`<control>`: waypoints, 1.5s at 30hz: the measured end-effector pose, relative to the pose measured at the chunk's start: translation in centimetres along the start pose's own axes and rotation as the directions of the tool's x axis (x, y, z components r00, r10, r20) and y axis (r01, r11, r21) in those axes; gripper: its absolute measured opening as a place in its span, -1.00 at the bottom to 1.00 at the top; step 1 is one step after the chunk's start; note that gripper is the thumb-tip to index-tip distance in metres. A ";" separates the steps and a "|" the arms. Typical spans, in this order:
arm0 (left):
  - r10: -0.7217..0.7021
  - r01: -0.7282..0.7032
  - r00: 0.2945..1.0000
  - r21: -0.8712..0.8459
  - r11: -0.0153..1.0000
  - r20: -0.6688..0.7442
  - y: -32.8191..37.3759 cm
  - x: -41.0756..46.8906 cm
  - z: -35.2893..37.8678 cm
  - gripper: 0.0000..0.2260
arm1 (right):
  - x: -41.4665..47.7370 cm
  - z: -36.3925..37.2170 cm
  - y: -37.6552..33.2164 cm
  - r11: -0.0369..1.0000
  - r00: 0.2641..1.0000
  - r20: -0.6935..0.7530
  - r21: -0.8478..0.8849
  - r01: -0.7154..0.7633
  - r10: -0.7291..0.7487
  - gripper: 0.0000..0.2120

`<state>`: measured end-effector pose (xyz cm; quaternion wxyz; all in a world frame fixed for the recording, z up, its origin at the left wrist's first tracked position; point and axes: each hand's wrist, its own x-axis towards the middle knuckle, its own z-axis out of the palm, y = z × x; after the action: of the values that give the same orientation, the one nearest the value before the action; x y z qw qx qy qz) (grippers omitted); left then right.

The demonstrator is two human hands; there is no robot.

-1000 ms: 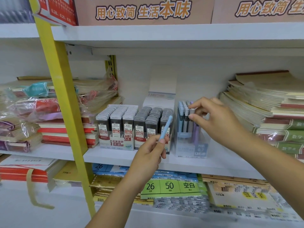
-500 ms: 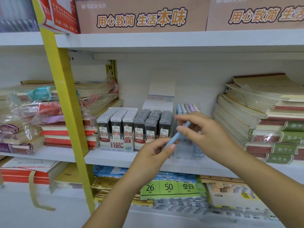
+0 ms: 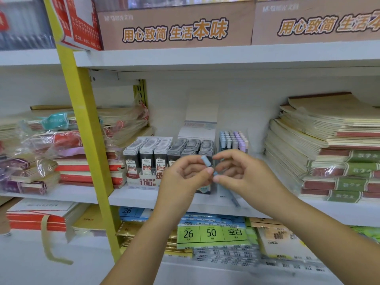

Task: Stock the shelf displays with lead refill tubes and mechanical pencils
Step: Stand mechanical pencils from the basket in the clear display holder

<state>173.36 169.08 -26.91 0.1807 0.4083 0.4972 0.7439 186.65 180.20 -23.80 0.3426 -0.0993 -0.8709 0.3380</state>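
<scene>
A light blue mechanical pencil (image 3: 206, 160) is held in front of the middle shelf, its cap up and its tip slanting down to the right. My left hand (image 3: 183, 179) pinches it just below the cap. My right hand (image 3: 248, 175) pinches the barrel right beside that, and its palm hides most of the barrel. Behind my hands stands the lead refill tube display (image 3: 156, 155), with grey and dark tubes in rows. To its right is a clear display box of pastel mechanical pencils (image 3: 233, 139).
A yellow shelf upright (image 3: 82, 128) runs down the left. Stacked notebooks (image 3: 333, 153) fill the shelf's right side, and wrapped notebook bundles (image 3: 47, 149) fill the left. White boxes (image 3: 200, 120) stand behind the displays. Paper packs (image 3: 211, 233) lie on the lower shelf.
My right hand left the pencil display box and came back to the blue pencil. Both hands now hold it together, closer to me, and the view has tilted up slightly.
</scene>
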 end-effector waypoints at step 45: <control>0.496 -0.407 0.834 0.875 0.262 0.240 -7.3 -5.1 -3.3 -0.65 | -4.5 2.3 4.8 0.957 0.911 -0.331 -0.236 0.171 -0.244 -0.75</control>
<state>172.82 166.91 -36.08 -0.3083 0.5315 0.6848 0.3917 188.24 180.81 -30.58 0.5171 -0.0997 -0.8295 0.1859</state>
